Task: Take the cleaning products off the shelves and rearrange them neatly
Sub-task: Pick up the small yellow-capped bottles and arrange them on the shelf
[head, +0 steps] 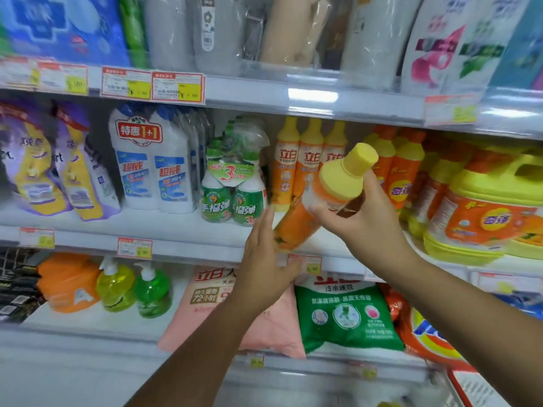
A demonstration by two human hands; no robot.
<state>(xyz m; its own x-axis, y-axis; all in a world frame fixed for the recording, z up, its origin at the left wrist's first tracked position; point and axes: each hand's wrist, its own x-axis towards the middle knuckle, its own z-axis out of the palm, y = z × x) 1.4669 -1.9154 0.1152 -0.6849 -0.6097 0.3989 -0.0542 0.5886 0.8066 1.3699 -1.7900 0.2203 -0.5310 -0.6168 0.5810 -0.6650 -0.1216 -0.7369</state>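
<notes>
Head view. Right hand [364, 218] was wrapped round the shoulder of an orange detergent bottle [296, 227], just under its yellow cap [352, 168]. The bottle was tilted, cap up and to the right, base down-left over the front edge of the middle shelf [164, 224], off the shelf surface. Left hand [264, 268] was flat with fingers straight, holding nothing, just beside the bottle's lower end; contact could not be confirmed.

Risk, as a judgement: the grip sat high and one-handed, so the heavy lower end could swing or slip. A swing would likely strike the row of matching bottles [308, 163] standing behind, or the green spray multipack [232, 183] to the left, and topple them. The large yellow jug [484, 212] crowded the right side.

Surface: white shop shelving in three tiers, with price tags [177, 87] along the front rails. Refill bags, one green [346, 312], lay on the tier below. Edges of the frame were blurred.
</notes>
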